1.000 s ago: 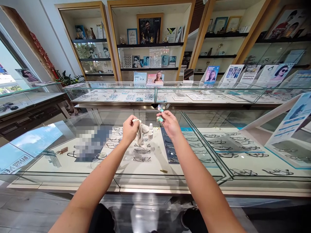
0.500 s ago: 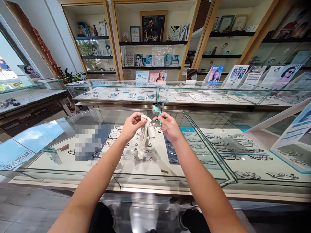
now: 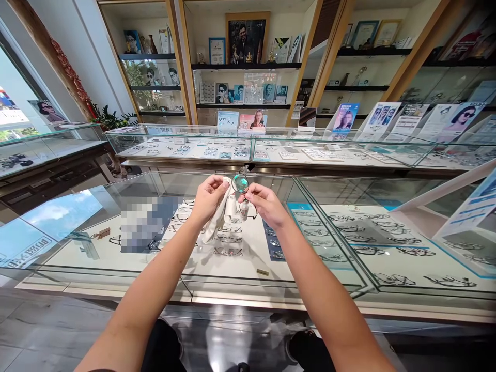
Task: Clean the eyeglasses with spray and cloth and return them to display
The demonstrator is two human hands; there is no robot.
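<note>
My right hand (image 3: 263, 205) pinches a pair of glasses (image 3: 242, 190) by the frame and holds it upright above the glass counter (image 3: 325, 248); one lens shines green. My left hand (image 3: 208, 198) is closed on a beige cleaning cloth (image 3: 217, 222), which hangs down from the fingers and reaches up to the lens. The two hands are almost touching at the glasses. A small white bottle (image 3: 231, 205) stands on the counter just behind the cloth, partly hidden.
Under the counter glass lie several rows of spectacle frames (image 3: 368, 240). A second glass showcase (image 3: 267, 147) runs behind it, with leaflet stands (image 3: 344, 117) on top. Wall shelves (image 3: 240, 67) hold pictures and trophies. A slanted sign (image 3: 470, 206) stands at the right.
My hands have come together: the left brought the cloth to the lens, and the right lowered the glasses and turned them to face me. The view tilted slightly.
</note>
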